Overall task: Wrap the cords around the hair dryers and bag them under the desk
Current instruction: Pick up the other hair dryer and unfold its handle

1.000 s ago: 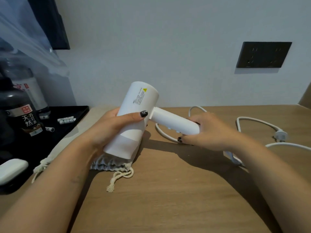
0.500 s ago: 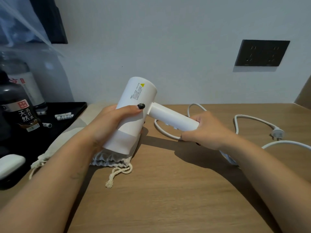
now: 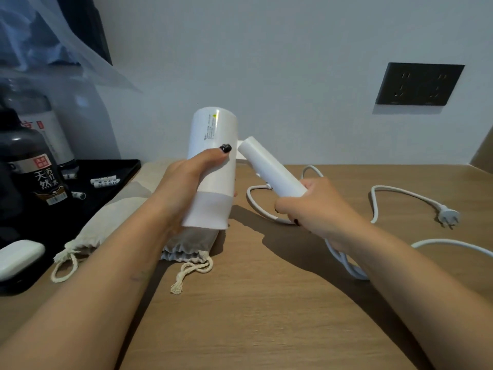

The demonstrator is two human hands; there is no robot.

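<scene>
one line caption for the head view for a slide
Left hand grips white hair dryer barrel, right hand holds its handle; cord lies loose on desk.

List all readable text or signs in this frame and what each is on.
"天然" and "苏打水": label of the dark bottle.
Yellow warning triangle: hair dryer barrel; the print beside it is too small to read.
Red mark on the clear bottle behind: blurred, unreadable.
Print on the small white sachets in the black tray: too small to read.

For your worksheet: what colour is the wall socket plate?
Black socket plate, clearest in the head view.
</scene>
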